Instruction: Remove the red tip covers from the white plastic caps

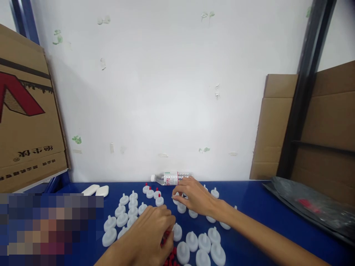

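Many white nozzle caps (191, 241), round discs with a short spout, stand in loose groups on the blue table. Several white caps (159, 200) at the back carry a small red tip on the spout. My left hand (152, 232) is closed with its fingers down over a pile of small red tips (172, 256); what lies between the fingertips is hidden. Farther back, my right hand (195, 194) pinches a white cap (175, 201) among others, its fingers partly covering it.
A clear plastic bottle (169, 178) lies against the white wall behind the caps. Two white, rounded objects (102, 191) rest at the back left. A printed cardboard box (27, 111) borders the left, and a grey plastic bag (313, 203) lies on the right edge.
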A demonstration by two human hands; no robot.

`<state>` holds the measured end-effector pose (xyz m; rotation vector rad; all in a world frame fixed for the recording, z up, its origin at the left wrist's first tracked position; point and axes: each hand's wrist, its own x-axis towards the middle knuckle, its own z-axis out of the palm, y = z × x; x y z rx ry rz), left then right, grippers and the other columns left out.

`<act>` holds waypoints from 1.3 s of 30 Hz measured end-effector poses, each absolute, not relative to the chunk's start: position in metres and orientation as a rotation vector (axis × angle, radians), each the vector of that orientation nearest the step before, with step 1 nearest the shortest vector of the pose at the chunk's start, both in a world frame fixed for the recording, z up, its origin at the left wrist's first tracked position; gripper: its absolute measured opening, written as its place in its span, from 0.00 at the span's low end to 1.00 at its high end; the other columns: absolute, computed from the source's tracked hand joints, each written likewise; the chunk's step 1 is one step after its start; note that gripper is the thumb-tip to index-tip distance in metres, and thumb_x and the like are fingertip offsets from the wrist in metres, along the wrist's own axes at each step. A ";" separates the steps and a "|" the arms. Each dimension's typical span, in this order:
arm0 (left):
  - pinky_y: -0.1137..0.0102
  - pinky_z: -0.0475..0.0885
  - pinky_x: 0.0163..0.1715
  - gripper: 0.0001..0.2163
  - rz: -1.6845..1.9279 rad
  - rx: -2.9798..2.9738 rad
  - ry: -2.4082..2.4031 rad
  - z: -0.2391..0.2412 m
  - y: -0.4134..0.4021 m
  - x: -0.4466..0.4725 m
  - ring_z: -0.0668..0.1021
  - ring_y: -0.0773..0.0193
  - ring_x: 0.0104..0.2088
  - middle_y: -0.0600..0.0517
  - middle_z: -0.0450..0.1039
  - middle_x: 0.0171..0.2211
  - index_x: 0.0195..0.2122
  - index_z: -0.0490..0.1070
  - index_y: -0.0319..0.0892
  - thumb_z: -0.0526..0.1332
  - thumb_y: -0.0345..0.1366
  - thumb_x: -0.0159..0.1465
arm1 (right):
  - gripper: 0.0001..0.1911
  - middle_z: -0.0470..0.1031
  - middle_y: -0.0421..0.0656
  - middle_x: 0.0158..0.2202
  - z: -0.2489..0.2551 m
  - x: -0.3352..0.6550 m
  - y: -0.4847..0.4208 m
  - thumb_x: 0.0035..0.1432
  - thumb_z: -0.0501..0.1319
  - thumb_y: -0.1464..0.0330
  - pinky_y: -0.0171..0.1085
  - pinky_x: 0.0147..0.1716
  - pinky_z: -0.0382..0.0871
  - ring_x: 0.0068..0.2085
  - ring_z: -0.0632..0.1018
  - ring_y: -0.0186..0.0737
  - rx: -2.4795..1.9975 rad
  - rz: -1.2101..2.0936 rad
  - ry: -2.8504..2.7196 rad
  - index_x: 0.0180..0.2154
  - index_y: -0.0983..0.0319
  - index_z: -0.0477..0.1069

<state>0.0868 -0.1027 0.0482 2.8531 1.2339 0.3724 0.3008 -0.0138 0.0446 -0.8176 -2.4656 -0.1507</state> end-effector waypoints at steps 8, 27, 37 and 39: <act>0.62 0.62 0.36 0.05 0.347 2.839 1.233 0.047 -0.104 0.087 0.75 0.56 0.38 0.52 0.73 0.35 0.30 0.63 0.44 0.58 0.29 0.62 | 0.05 0.84 0.41 0.37 0.037 0.295 -0.014 0.70 0.66 0.65 0.43 0.46 0.64 0.41 0.79 0.44 -0.833 -0.053 -2.530 0.43 0.57 0.81; 0.68 0.57 0.26 0.12 1.326 2.775 1.559 0.066 -0.072 0.051 0.71 0.63 0.21 0.56 0.68 0.22 0.33 0.66 0.45 0.48 0.35 0.74 | 0.25 0.71 0.47 0.66 0.047 0.277 -0.021 0.79 0.44 0.55 0.57 0.67 0.53 0.69 0.66 0.52 -0.733 0.191 -2.739 0.63 0.53 0.71; 0.68 0.54 0.26 0.12 1.241 2.713 1.621 0.069 -0.065 0.040 0.70 0.63 0.20 0.58 0.67 0.20 0.32 0.61 0.47 0.49 0.37 0.74 | 0.10 0.81 0.43 0.46 0.075 0.263 -0.025 0.65 0.70 0.61 0.41 0.54 0.67 0.50 0.79 0.46 -0.562 0.199 -2.686 0.45 0.58 0.78; 0.68 0.56 0.27 0.12 1.167 2.710 1.575 0.067 -0.065 0.044 0.74 0.62 0.22 0.56 0.72 0.23 0.32 0.63 0.46 0.49 0.37 0.74 | 0.10 0.79 0.38 0.41 0.083 0.264 -0.032 0.63 0.72 0.62 0.36 0.45 0.68 0.43 0.79 0.41 -0.562 0.211 -2.644 0.43 0.56 0.75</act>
